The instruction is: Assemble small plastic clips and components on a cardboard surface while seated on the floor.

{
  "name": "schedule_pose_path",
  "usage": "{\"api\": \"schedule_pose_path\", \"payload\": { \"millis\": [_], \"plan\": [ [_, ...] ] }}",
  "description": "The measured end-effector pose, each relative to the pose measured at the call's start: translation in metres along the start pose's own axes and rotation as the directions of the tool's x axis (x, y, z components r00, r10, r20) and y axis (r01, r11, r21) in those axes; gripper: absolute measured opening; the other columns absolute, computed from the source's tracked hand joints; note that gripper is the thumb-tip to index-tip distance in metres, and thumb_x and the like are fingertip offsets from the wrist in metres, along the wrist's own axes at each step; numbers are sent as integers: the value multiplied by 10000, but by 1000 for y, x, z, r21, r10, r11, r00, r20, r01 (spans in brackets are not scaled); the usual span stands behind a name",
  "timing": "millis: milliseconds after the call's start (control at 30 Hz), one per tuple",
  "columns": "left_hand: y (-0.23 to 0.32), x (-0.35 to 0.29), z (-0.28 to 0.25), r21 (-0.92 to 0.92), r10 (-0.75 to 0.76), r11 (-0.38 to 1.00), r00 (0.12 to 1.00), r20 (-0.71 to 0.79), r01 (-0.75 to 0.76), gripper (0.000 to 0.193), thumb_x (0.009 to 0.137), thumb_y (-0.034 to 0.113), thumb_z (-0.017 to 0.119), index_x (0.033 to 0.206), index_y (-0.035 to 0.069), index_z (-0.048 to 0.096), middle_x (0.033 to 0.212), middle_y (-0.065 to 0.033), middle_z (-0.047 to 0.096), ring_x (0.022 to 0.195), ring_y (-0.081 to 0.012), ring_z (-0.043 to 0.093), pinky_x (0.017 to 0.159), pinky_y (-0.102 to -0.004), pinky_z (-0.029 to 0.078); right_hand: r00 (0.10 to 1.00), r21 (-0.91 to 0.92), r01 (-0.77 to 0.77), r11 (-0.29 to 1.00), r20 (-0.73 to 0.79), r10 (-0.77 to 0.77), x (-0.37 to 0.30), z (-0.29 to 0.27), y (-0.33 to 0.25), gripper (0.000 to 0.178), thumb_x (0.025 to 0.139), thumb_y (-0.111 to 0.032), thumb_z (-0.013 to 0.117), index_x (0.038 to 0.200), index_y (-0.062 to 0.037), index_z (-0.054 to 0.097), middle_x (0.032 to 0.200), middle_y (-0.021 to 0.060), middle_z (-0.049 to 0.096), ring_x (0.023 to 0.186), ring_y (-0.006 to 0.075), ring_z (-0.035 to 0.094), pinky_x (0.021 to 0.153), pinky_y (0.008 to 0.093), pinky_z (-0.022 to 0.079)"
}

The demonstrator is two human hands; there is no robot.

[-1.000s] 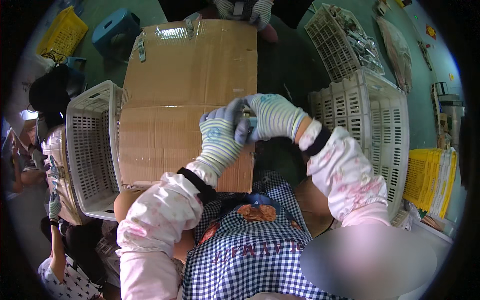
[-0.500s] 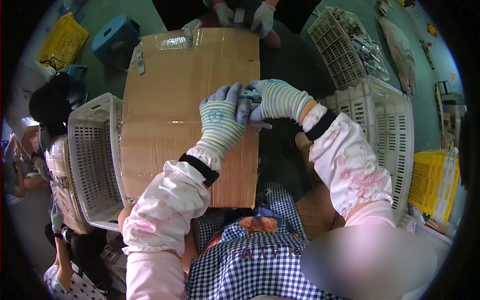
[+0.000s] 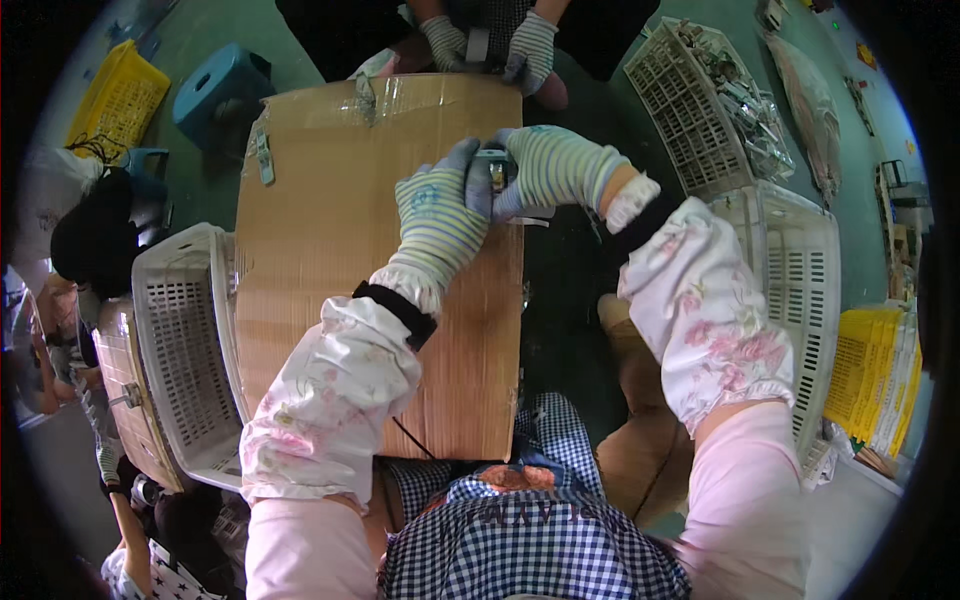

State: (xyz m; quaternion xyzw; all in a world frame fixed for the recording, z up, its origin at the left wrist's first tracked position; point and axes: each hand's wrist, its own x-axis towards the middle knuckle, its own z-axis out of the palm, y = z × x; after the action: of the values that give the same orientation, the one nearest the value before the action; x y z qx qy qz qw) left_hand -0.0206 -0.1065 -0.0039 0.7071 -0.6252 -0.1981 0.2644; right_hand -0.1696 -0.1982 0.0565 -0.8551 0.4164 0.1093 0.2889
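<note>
Both my hands wear striped knit gloves and meet over the right side of a cardboard sheet [image 3: 345,240]. Between their fingertips is a small shiny metal part [image 3: 494,168] with a pale greenish-blue top edge. My left hand [image 3: 437,210] is closed on it from the left, thumb and fingers pressed together. My right hand [image 3: 555,172] pinches it from the other side, fingers bent. The part's exact kind is hidden by the gloves. A flat white piece [image 3: 538,213] pokes out below my right hand, at the cardboard's edge.
Another metal piece [image 3: 264,158] lies on the cardboard's far left. White crates stand left [image 3: 190,340] and right [image 3: 800,290]; a farther crate [image 3: 690,110] holds metal parts. Across from me, a person's gloved hands [image 3: 532,48] are near a grey block [image 3: 478,45]. A blue stool [image 3: 222,90] stands far left.
The metal part has turned between my fingers, so its shiny face shows more. My hands have shifted slightly farther up the cardboard. The whole view has moved a little.
</note>
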Motion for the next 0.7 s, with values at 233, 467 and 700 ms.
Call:
{"api": "schedule_pose_path", "payload": {
  "millis": [233,467,700],
  "plan": [
    [-94,98,10,-83,49,996,969,240,-30,603,1008,524,278,1270,94,608,1249,-311,612,1227,-409,563,1046,-474,419,774,-441,152,884,-503,-384,21,24,-31,767,691,-463,816,1304,-88,547,1169,115,656,1061,306,649,889,425,510],
    [-13,92,-5,55,-84,996,975,207,74,597,1010,540,246,1315,158,588,1226,-298,630,1211,-446,565,1032,-496,434,989,-109,-56,993,128,69,69,-52,17,919,626,-525,873,1338,-28,573,1152,192,698,1074,335,669,938,408,516],
    [-102,189,57,-362,-61,920,967,249,151,674,1019,486,207,1318,9,577,1289,-240,632,1281,-414,536,1103,-430,373,889,-550,-49,834,-405,-215,72,-12,3,759,633,-339,875,1269,-57,570,1143,136,640,1120,323,612,961,429,498]
  ]
}}
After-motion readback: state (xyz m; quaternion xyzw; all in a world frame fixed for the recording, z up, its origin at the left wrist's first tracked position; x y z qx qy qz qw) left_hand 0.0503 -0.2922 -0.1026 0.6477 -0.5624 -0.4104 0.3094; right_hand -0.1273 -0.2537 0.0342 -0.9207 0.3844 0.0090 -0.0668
